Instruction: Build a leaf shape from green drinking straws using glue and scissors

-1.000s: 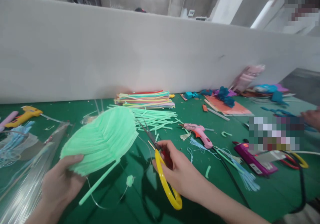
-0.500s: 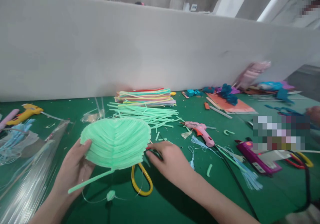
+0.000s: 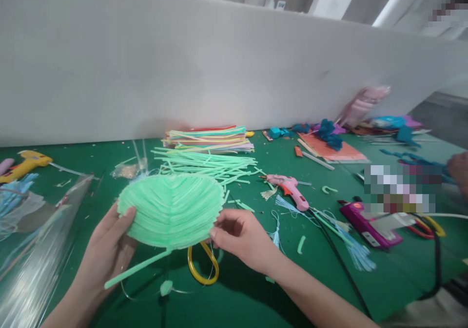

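Note:
A light green leaf-shaped fan [image 3: 171, 211], which looks made of chenille stems laid side by side, is held up over the table, its thin stem pointing down to the left. My left hand [image 3: 113, 235] grips its left edge, thumb on the front and fingers behind. At the right edge, my right hand [image 3: 241, 235] pinches the rim between thumb and fingers; the fingertips are partly hidden. Below the fan hangs a clear thread with a small green piece [image 3: 166, 287]. A yellow scissor handle [image 3: 203, 272] shows under the fan.
Behind the fan lie loose green chenille stems [image 3: 208, 163] and a multicoloured bundle [image 3: 212, 140]. A pink glue gun [image 3: 290, 189] with a black cord, blue tassels [image 3: 360, 255] and a purple tool [image 3: 369, 228] are to the right. A yellow glue gun [image 3: 27, 164] lies left. Another person's hand [image 3: 458, 167] is far right.
My right hand has closed from looser fingers beside the fan to a pinch on its right edge. The fan has shifted slightly right in view, while the table things slid slightly left.

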